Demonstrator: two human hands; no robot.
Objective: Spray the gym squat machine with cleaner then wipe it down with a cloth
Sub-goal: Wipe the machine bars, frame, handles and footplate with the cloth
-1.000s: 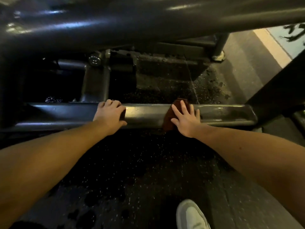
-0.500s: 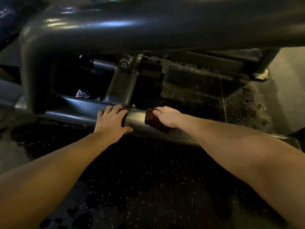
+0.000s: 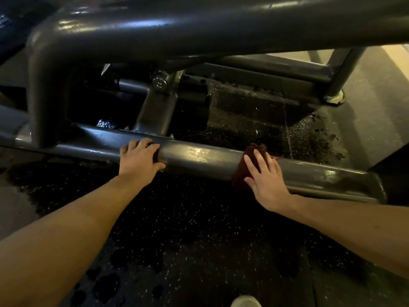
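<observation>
The dark red cloth (image 3: 256, 149) is draped over the squat machine's lower bar (image 3: 199, 159), pressed there by the right hand (image 3: 266, 181) with its fingers (image 3: 261, 162) straight and spread. Further left along that bar, the left hand (image 3: 139, 159) grips it, fingers curled over its top. Speckled wet floor (image 3: 199, 229) lies below the bar.

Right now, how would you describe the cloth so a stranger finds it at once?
Find the low grey bar of the squat machine, running across the floor. The right hand presses flat on it, over the cloth draped on the bar. It is the only dark red, soft thing among grey metal.
</observation>
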